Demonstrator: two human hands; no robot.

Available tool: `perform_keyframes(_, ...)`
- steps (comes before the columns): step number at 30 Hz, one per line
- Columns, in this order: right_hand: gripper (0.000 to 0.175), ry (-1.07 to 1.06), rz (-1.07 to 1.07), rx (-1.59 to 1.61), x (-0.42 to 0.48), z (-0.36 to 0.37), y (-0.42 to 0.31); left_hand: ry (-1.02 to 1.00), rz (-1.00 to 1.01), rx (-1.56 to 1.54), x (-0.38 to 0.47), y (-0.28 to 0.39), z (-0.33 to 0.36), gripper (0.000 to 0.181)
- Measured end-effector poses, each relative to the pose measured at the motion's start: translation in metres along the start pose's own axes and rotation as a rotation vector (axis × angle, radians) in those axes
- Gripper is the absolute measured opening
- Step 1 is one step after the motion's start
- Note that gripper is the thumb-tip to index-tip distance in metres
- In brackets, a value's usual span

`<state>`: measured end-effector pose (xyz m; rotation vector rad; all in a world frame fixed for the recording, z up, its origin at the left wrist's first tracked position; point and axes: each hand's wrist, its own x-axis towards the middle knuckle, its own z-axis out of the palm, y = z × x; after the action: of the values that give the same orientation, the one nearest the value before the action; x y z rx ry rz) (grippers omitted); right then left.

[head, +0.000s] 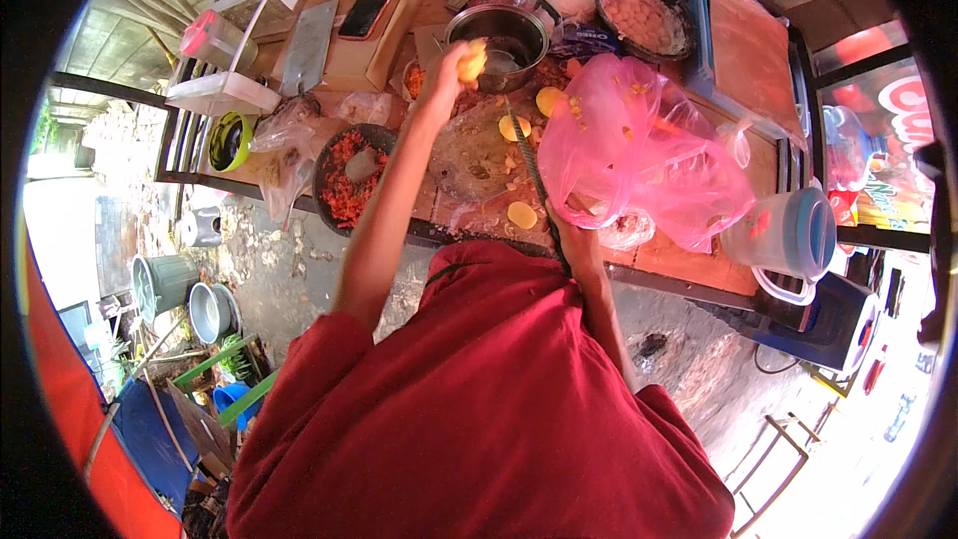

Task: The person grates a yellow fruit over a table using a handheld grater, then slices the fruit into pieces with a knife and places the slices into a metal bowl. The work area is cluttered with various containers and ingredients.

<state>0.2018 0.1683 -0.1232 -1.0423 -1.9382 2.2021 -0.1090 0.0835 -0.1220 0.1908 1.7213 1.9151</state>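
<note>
In my left hand (447, 73) is a pale yellow potato piece (472, 62), raised at the near-left rim of a metal pot (498, 45). My right hand (575, 223) is at the table's front edge, its fingers partly hidden by a pink plastic bag (599, 127). It seems closed around a long, narrow knife (528, 152) whose dark, patterned blade points away from me. Between the hands lies a round, worn cutting board (471, 153). Yellow potato slices (522, 215) and small scraps lie on and around it.
A dark bowl of shredded orange food (352, 191) stands left, near a cleaver (309, 45) and a phone (368, 7) on a cardboard box (397, 30). Behind are a bowl of pale dough balls (644, 15) and stacked plastic containers (748, 60). A lidded pitcher (778, 232) is right.
</note>
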Motion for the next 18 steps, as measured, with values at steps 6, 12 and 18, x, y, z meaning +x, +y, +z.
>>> perform_keyframes(6, 0.016, 0.041, -0.019, 0.038, -0.001, -0.003, 0.003, -0.182, -0.121, 0.817, 0.097, 0.019, 0.014, 0.055)
perform_keyframes(12, 0.014, -0.022, -0.034, 0.069, -0.001, -0.01, 0.009, -0.462, -0.421, 0.505, 0.109, 0.041, 0.007, 0.034)
perform_keyframes(18, 0.013, -0.016, -0.013, 0.058, -0.003, -0.012, 0.006, -0.342, -0.202, 0.828, 0.101, 0.06, 0.021, 0.048)
